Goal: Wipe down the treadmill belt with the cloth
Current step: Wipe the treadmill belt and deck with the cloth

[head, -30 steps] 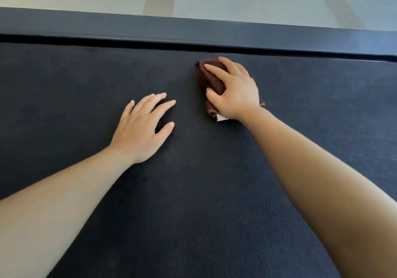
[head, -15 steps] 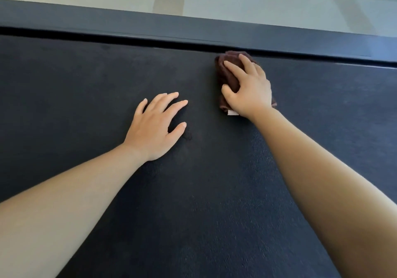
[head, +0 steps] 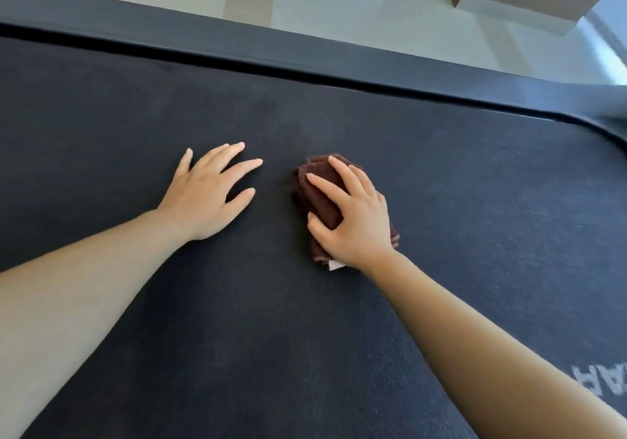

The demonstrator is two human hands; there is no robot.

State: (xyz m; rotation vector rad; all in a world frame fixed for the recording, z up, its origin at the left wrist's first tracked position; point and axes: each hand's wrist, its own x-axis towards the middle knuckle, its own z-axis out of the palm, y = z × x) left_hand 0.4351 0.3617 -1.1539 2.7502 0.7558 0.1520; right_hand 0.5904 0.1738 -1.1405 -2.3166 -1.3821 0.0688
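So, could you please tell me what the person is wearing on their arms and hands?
The left forearm and right forearm are bare, no sleeves in view; the left hand and right hand show no gloves, rings, watch or bracelet.

Bright, even daylight lit the dark grey textured treadmill belt, pale glossy floor beyond it glared, its far edge bowed from wide-angle distortion, corners looked soft.
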